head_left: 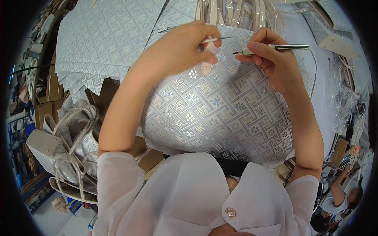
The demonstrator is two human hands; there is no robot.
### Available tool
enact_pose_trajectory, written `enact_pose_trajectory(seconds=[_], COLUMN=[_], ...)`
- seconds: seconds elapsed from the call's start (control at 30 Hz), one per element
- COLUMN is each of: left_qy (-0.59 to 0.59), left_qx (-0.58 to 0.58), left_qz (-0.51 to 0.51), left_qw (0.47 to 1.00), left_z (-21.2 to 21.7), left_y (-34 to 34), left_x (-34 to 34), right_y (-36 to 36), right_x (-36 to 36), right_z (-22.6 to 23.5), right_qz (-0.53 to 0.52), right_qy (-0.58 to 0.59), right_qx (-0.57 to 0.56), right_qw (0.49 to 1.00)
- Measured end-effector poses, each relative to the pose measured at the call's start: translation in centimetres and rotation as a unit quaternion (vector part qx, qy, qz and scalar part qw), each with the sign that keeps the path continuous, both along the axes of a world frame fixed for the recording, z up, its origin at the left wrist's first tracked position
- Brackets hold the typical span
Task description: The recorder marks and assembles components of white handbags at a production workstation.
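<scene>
My left hand (pixel 189 45) has its fingers curled round a thin white stick-like piece (pixel 210 40) with a narrow dark tip pointing right. Just below, its thumb rests by a pale beige leather tab (pixel 206 70) with a rounded, stitched end, lying on a silver patterned panel (pixel 204 106). Across from it, my right hand (pixel 271 57) grips a corded pen-shaped tool (pixel 291 47) with a silver shaft and white front. The tool's dark tip points left toward the tab, apart from it. The upper part of the tab is partly hidden by my left fingers.
A stack of similar patterned sheets (pixel 94 39) lies at the far left. Wrapped pale straps (pixel 240 11) are bunched at the back. Silver bags with handles (pixel 75 141) stand at lower left. Clear plastic (pixel 346 102) lies at right; another person (pixel 340 196) is at lower right.
</scene>
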State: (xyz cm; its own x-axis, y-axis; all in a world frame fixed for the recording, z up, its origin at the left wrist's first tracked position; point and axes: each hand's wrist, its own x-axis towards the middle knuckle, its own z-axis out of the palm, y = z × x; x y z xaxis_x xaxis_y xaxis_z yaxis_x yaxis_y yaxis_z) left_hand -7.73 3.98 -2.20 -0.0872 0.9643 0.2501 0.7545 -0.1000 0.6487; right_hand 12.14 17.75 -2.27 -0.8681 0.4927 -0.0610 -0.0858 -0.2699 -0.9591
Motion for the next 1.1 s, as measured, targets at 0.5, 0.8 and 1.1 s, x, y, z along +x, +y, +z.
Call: enact_pose_trajectory(seconds=[0.5, 0.8, 1.1], left_qy=[-0.116, -0.23, -0.25], left_qx=[-0.005, -0.074, -0.085], left_qz=[0.062, 0.073, 0.073], left_qw=[0.991, 0.968, 0.962], left_z=[-1.1, -0.6, -0.6], left_y=[0.0, 0.4, 0.3], left_x=[-0.3, -0.7, -0.5], right_y=[-1.9, -2.6, -2.7], right_x=[-1.5, -1.9, -2.0], right_z=[-0.4, -0.8, -1.1], right_qz=[-0.015, -0.039, -0.032], right_qy=[-0.057, -0.094, -0.086], right_qx=[0.288, 0.37, 0.344], right_qw=[0.956, 0.923, 0.934])
